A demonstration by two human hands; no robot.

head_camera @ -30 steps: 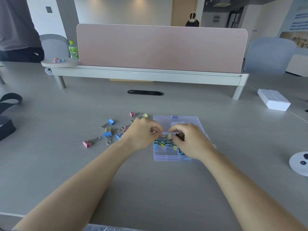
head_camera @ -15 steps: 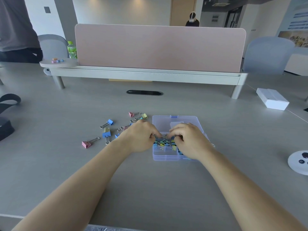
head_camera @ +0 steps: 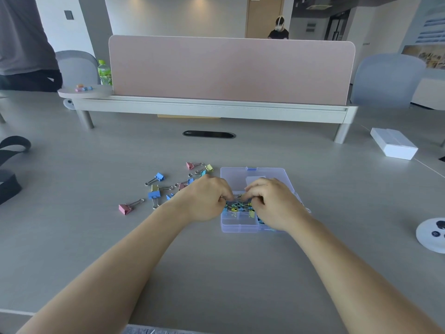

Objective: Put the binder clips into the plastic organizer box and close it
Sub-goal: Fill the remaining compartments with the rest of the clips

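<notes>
A clear plastic organizer box (head_camera: pixel 237 226) lies open on the grey table, its lid (head_camera: pixel 243 175) flat behind it. Several coloured binder clips fill its middle compartments (head_camera: pixel 237 207). My left hand (head_camera: pixel 204 201) and my right hand (head_camera: pixel 274 203) meet over the box with fingers curled, both pinching a binder clip (head_camera: pixel 238 196) by its wire handles. To the left of the box lie several loose clips, among them a pink one (head_camera: pixel 125 209), a blue one (head_camera: pixel 159 177) and another pink one (head_camera: pixel 190 165).
A pink divider screen on a raised shelf (head_camera: pixel 231 71) crosses the back of the table. A white box (head_camera: pixel 395 145) lies at the right, a white round device (head_camera: pixel 433 235) at the right edge, black straps (head_camera: pixel 9 169) at the left. A cable slot (head_camera: pixel 209 134) sits behind the clips.
Both hands have drawn closer together and lowered the pinched clip toward the box's middle compartments. The loose clips have not moved.
</notes>
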